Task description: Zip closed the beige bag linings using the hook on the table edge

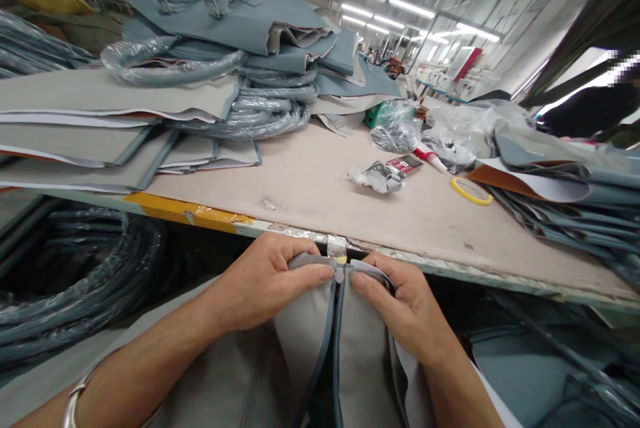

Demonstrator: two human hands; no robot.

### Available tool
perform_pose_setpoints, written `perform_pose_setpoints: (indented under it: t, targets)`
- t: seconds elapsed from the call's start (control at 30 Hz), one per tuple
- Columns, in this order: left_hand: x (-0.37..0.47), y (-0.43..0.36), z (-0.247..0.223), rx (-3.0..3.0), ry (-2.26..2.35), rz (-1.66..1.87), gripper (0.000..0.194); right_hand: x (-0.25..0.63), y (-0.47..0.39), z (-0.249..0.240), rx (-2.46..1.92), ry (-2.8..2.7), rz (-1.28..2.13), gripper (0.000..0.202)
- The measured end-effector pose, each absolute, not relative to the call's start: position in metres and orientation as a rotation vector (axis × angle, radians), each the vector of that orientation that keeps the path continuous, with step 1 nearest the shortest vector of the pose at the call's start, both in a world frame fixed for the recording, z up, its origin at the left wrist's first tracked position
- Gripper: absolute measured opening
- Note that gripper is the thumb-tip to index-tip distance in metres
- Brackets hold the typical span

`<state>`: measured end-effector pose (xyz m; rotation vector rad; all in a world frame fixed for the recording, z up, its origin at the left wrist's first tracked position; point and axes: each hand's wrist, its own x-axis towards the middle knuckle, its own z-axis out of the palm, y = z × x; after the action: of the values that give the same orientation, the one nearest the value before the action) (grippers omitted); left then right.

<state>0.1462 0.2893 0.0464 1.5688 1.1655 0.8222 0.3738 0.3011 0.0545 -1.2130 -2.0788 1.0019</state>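
Grey leather-like sheeting (365,348) with blue-grey edging hangs just in front of the table edge, and its lower part spreads toward me. My left hand (270,275) pinches the top of the left edge between thumb and fingers. On the other side of a narrow dark gap, my right hand (400,301) grips the top of the right edge in the same way. A small pale round piece (339,275) sits between the two thumbs, where the edges come close together; its kind I cannot make out. The fingers behind the sheeting are partly hidden.
The worktable (310,181) carries stacked grey panels (75,95) and plastic-wrapped coils (260,111) at left. Toward the right lie crumpled wrapping (380,177), a red-and-white tube (431,158), a yellow tape ring (471,191) and piled blue-grey pieces (565,181). More wrapped coils (65,275) stand below left.
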Motion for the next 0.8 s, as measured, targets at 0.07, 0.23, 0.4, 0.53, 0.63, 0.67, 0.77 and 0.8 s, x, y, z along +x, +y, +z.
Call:
perform_pose_setpoints:
  t: [0.07, 0.23, 0.4, 0.53, 0.63, 0.67, 0.77, 0.8]
  targets:
    - [0.145, 0.291, 0.055, 1.793, 1.232, 0.837, 0.032, 0.371, 0.302, 0.06, -1.244, -2.118, 0.848, 0.033]
    - [0.145, 0.325, 0.097, 2.193, 1.355, 0.961, 0.03, 0.354, 0.331, 0.1, -1.324, -2.145, 0.371, 0.026]
    - [0.147, 0.392, 0.164, 2.487, 1.334, 1.094, 0.018, 0.342, 0.387, 0.172, -1.43, -2.082, -0.059, 0.021]
    - [0.158, 0.437, 0.211, 2.704, 1.405, 1.03, 0.022, 0.344, 0.431, 0.217, -1.48, -2.045, -0.139, 0.032]
    - [0.17, 0.466, 0.232, 2.815, 1.475, 0.968, 0.032, 0.349, 0.459, 0.233, -1.561, -1.942, -0.007, 0.055]
    - [0.174, 0.475, 0.236, 2.846, 1.496, 0.937, 0.034, 0.35, 0.467, 0.235, -1.583, -1.91, 0.04, 0.06]
    - [0.182, 0.494, 0.236, 2.766, 1.553, 0.916, 0.032, 0.354, 0.481, 0.232, -1.578, -1.887, 0.147, 0.068]
    - [0.183, 0.494, 0.233, 2.704, 1.572, 0.942, 0.034, 0.356, 0.482, 0.229, -1.552, -1.901, 0.192, 0.068]
